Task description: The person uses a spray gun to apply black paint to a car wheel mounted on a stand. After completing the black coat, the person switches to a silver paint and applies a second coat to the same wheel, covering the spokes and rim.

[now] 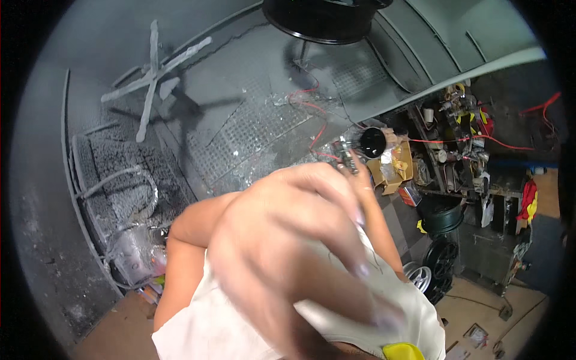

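Note:
My left hand (282,234) is large and blurred, close up in the middle of the view. Its bent fingers are apart, with nothing seen between them. Farther off, my right hand (362,179) is closed around what looks like a spray gun (347,155) with a metal body and a round black cup (372,143). A thin red hose (322,129) runs near the gun across the floor. Part of the right hand's grip is hidden. Beyond the gun, a glossy black wheel rim (324,23) is raised on a stand at the top edge.
A grey cross-shaped stand (153,81) is at the far left, above a rough grey panel (120,162). On the right, a cardboard box (391,173) stands by cluttered shelves (450,156). Several wheel rims (443,259) lie below them. Gratings (246,135) are set in the floor.

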### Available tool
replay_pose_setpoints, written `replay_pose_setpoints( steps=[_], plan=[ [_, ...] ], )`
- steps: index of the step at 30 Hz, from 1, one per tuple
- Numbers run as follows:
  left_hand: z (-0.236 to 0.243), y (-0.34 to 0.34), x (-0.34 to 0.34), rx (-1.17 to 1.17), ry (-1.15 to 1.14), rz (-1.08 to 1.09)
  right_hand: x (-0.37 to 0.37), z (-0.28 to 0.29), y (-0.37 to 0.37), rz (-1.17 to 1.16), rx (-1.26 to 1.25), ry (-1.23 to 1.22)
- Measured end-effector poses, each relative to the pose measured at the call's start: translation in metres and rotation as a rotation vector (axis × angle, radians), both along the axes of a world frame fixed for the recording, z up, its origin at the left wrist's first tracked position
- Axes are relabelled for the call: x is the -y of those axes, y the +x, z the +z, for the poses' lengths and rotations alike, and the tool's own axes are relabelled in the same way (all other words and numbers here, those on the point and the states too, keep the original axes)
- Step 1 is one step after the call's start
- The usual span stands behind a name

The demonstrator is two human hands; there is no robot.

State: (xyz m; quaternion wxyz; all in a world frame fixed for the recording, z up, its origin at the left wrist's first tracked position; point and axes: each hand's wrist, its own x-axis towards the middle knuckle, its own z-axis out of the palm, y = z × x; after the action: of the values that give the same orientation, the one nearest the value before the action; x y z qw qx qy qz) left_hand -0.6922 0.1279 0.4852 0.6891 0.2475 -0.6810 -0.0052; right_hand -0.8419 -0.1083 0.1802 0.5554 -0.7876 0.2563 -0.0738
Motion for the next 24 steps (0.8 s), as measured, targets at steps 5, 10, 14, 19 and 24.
replay_pose_setpoints(
  steps=[5,10,14,19,24],
  plan=[
    [-0.091,-0.028,0.056,-0.051,0.689,0.136,0.058,0.037,-0.026,-0.474,0.211,0.154],
    [-0.212,-0.071,0.102,0.242,1.233,0.083,0.111,0.068,-0.051,-0.651,0.462,0.193],
    [-0.255,-0.104,0.149,0.194,1.332,0.161,0.131,0.110,-0.083,-0.798,0.558,0.440],
    [-0.283,-0.167,0.204,-0.017,1.570,0.083,0.190,0.069,-0.142,-1.007,0.785,0.761],
    [-0.298,-0.199,0.235,-0.028,1.577,0.049,0.216,-0.001,-0.216,-1.066,0.537,0.864]
  ],
)
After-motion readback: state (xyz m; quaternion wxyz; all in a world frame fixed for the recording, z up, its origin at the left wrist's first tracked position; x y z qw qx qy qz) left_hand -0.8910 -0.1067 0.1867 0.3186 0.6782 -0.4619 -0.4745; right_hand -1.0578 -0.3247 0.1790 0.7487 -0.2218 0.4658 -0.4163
